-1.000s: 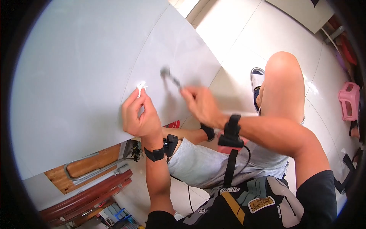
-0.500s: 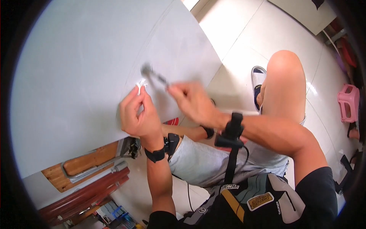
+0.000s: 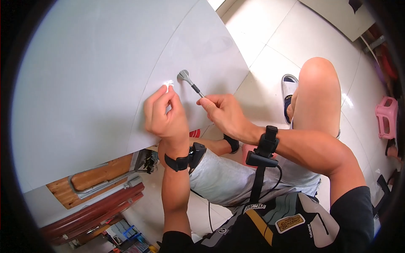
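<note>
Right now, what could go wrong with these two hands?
Two risks:
1. The metal tool in the right hand has its head close to the left hand's fingertips; a stray movement might knock them.
2. The left hand holds the small white item only by a fingertip pinch, so it could slip out.
</note>
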Action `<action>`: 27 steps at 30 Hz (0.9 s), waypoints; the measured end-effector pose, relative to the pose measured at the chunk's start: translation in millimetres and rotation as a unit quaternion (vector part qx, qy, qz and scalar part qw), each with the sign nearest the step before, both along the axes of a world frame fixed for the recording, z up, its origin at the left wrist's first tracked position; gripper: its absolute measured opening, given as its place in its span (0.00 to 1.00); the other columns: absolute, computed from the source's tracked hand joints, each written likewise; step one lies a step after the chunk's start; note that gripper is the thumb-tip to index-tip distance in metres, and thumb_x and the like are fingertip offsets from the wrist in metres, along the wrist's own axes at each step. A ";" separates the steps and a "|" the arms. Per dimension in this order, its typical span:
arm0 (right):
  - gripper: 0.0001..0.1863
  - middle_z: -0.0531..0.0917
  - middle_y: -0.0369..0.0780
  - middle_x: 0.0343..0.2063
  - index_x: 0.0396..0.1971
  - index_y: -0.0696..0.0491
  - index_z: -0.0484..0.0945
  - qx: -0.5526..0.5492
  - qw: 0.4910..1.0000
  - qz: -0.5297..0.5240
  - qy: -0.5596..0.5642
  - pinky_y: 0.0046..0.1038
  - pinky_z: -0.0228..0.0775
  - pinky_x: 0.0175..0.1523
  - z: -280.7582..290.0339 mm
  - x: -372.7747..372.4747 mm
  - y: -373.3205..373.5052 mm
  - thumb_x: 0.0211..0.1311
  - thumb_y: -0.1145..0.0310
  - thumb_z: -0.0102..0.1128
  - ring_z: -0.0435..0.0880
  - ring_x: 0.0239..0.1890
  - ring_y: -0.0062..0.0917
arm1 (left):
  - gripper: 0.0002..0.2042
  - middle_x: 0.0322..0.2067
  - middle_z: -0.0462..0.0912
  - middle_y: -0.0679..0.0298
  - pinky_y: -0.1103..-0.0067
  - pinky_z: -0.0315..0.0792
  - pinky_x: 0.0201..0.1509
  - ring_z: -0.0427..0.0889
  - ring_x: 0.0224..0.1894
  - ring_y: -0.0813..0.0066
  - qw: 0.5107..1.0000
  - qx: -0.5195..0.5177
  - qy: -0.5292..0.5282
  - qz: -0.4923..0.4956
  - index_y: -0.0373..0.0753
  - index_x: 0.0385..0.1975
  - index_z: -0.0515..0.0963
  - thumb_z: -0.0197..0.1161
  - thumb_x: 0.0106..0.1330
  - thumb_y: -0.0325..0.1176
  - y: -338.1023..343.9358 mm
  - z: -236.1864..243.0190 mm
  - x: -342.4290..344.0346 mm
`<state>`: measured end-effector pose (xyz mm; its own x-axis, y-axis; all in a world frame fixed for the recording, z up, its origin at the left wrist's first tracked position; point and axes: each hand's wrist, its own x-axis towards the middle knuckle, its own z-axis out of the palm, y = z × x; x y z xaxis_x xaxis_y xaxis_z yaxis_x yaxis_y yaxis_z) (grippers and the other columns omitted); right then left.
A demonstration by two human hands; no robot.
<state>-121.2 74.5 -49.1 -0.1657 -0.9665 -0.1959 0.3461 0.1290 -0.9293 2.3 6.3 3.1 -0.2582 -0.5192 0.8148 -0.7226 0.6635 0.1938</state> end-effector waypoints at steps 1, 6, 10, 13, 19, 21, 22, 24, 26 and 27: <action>0.21 0.64 0.31 0.14 0.23 0.64 0.74 -0.014 1.000 -0.006 0.002 0.30 0.56 0.23 -2.5 1.8 -1.1 0.71 0.62 0.54 0.61 0.19 0.14 | 0.06 0.34 0.86 0.57 0.79 0.85 0.32 0.87 0.32 0.70 1.000 -0.007 -0.020 -0.013 0.32 0.27 0.82 0.70 0.55 0.14 -1.8 0.0 -1.7; 0.20 0.71 0.31 0.14 0.26 0.62 0.82 -0.014 0.997 -0.059 -0.050 0.28 0.57 0.22 25.4 -30.7 -20.5 0.70 0.60 0.55 0.65 0.19 0.14 | 0.06 0.34 0.87 0.57 0.79 0.83 0.31 0.86 0.31 0.70 0.996 0.039 -0.061 -0.046 0.32 0.27 0.82 0.69 0.54 0.14 -6.5 -8.5 -5.0; 0.19 0.68 0.32 0.12 0.25 0.63 0.79 0.074 0.997 0.019 0.031 0.30 0.59 0.24 -9.0 -4.6 4.4 0.70 0.63 0.54 0.64 0.19 0.15 | 0.06 0.34 0.86 0.57 0.80 0.83 0.31 0.86 0.31 0.71 0.996 0.060 0.008 -0.068 0.32 0.26 0.82 0.70 0.55 0.14 3.0 -4.8 -2.9; 0.19 0.64 0.34 0.12 0.23 0.64 0.75 0.013 0.993 0.083 0.080 0.31 0.58 0.24 -2.6 4.5 11.5 0.71 0.64 0.54 0.62 0.19 0.16 | 0.06 0.34 0.86 0.57 0.81 0.83 0.31 0.86 0.30 0.73 1.000 0.003 0.022 -0.007 0.32 0.25 0.81 0.71 0.56 0.15 14.6 12.9 9.8; 0.18 0.57 0.36 0.13 0.21 0.62 0.69 -0.074 0.994 0.033 0.075 0.33 0.56 0.24 14.6 -7.4 -7.2 0.70 0.66 0.55 0.56 0.20 0.19 | 0.09 0.30 0.85 0.59 0.82 0.80 0.28 0.84 0.28 0.70 0.991 -0.088 0.088 0.056 0.36 0.24 0.80 0.72 0.53 0.14 12.0 16.1 28.2; 0.19 0.56 0.37 0.14 0.21 0.62 0.69 -0.071 0.983 0.099 0.136 0.33 0.55 0.23 4.0 2.4 4.7 0.70 0.66 0.55 0.56 0.20 0.19 | 0.08 0.31 0.85 0.58 0.82 0.82 0.30 0.85 0.30 0.72 0.994 -0.060 0.073 0.059 0.34 0.24 0.80 0.71 0.55 0.14 15.3 15.5 26.7; 0.19 0.56 0.37 0.14 0.21 0.62 0.69 -0.073 0.983 0.099 0.137 0.33 0.55 0.23 3.0 3.1 2.6 0.70 0.66 0.55 0.56 0.20 0.19 | 0.06 0.33 0.86 0.57 0.82 0.83 0.32 0.85 0.31 0.74 0.996 -0.030 0.057 0.061 0.32 0.24 0.80 0.71 0.57 0.15 16.3 15.2 26.3; 0.17 0.64 0.29 0.15 0.32 0.64 0.80 -0.089 0.974 0.118 0.171 0.26 0.54 0.23 3.4 0.5 -1.4 0.73 0.63 0.55 0.60 0.20 0.13 | 0.06 0.33 0.86 0.58 0.82 0.83 0.32 0.85 0.31 0.75 0.998 -0.004 0.041 0.044 0.31 0.25 0.80 0.71 0.57 0.14 14.6 16.3 22.8; 0.18 0.64 0.29 0.15 0.30 0.63 0.79 -0.092 0.984 0.054 0.146 0.27 0.54 0.24 16.8 -10.1 -15.5 0.73 0.62 0.55 0.61 0.20 0.13 | 0.06 0.32 0.86 0.58 0.82 0.83 0.32 0.85 0.31 0.75 0.999 0.027 0.021 0.038 0.31 0.25 0.81 0.70 0.56 0.14 17.8 12.9 21.6; 0.19 0.64 0.29 0.15 0.27 0.62 0.78 -0.101 0.988 -0.014 0.118 0.27 0.54 0.24 25.8 -13.6 -21.8 0.73 0.61 0.55 0.61 0.20 0.13 | 0.06 0.32 0.86 0.58 0.82 0.83 0.31 0.85 0.30 0.75 0.999 0.029 0.035 0.029 0.31 0.25 0.81 0.71 0.56 0.14 15.7 14.4 19.4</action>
<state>-134.8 52.7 -23.2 -0.2114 -0.9762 0.0476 0.1170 -0.0737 -0.9904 21.7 21.9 17.5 -0.1689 -0.5782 0.7982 -0.7432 0.6066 0.2821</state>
